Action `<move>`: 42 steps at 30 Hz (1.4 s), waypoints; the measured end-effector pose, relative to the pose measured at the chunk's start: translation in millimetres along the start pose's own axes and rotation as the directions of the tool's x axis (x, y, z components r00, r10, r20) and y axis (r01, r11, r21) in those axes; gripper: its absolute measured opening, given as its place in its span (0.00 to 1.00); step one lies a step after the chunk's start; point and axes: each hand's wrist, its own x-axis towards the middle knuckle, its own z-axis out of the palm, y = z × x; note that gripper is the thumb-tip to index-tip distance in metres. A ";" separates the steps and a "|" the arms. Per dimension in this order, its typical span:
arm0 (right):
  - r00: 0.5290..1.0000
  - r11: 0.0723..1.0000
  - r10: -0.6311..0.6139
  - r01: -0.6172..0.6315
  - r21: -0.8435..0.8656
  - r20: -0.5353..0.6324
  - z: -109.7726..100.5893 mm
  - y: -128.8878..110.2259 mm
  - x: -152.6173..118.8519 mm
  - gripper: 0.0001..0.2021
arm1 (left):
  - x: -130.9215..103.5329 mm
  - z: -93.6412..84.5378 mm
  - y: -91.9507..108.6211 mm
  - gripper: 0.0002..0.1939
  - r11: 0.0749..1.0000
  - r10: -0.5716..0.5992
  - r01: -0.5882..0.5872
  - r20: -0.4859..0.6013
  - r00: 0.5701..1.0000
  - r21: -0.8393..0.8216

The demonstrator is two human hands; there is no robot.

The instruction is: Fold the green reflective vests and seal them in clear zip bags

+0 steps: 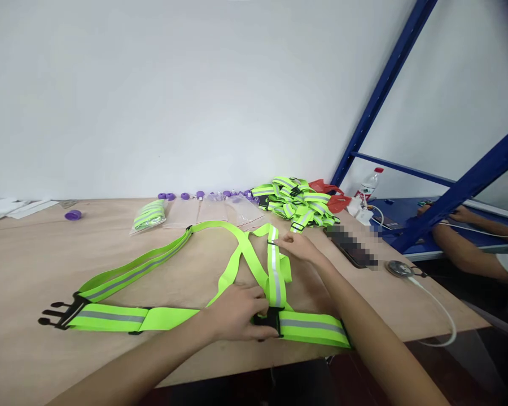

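A neon-yellow reflective harness (110, 317) with grey stripes lies spread on the wooden table, its straps crossing near the middle. At its left end sits a black buckle half (63, 313) with prongs. My left hand (239, 310) is closed around a black buckle piece (275, 321) on the waist strap near the table's front edge; the fingers partly cover it. Farther back, my right hand (296, 245) pinches the shoulder strap at its small black slider (272, 242). Beyond the harness lies a clear bag (149, 216) with a folded harness inside.
A heap of similar harnesses (296, 203) lies by the wall beside a red plastic bag (336, 200). Clear bags (211, 211) and purple caps (185, 196) line the back. A phone (349, 246), a round corded device (400, 269) and a blue frame (385, 90) stand right. Another person's arm (461, 248) shows beyond.
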 end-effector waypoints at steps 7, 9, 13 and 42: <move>0.946 0.986 -0.083 0.033 0.161 0.314 -15.0 -6.2 -15.9 0.20 | 11.3 -11.1 -10.6 0.07 0.938 -0.321 0.303 -0.087 0.943 -0.171; 0.917 0.986 -0.097 0.034 0.166 0.387 -14.9 -6.3 -18.4 0.19 | 13.2 -11.8 -11.8 0.03 0.922 -0.359 0.341 -0.072 0.931 -0.185; 0.940 0.976 -0.105 0.034 0.217 0.325 -3.5 -3.0 -16.7 0.13 | 18.3 -9.2 -10.8 0.04 0.924 -0.356 0.346 -0.034 0.934 -0.165; 0.921 0.430 0.088 -0.378 0.820 0.379 16.2 0.5 -8.7 0.10 | 49.6 12.7 -15.4 0.15 0.694 -0.477 0.205 -0.228 0.849 -0.690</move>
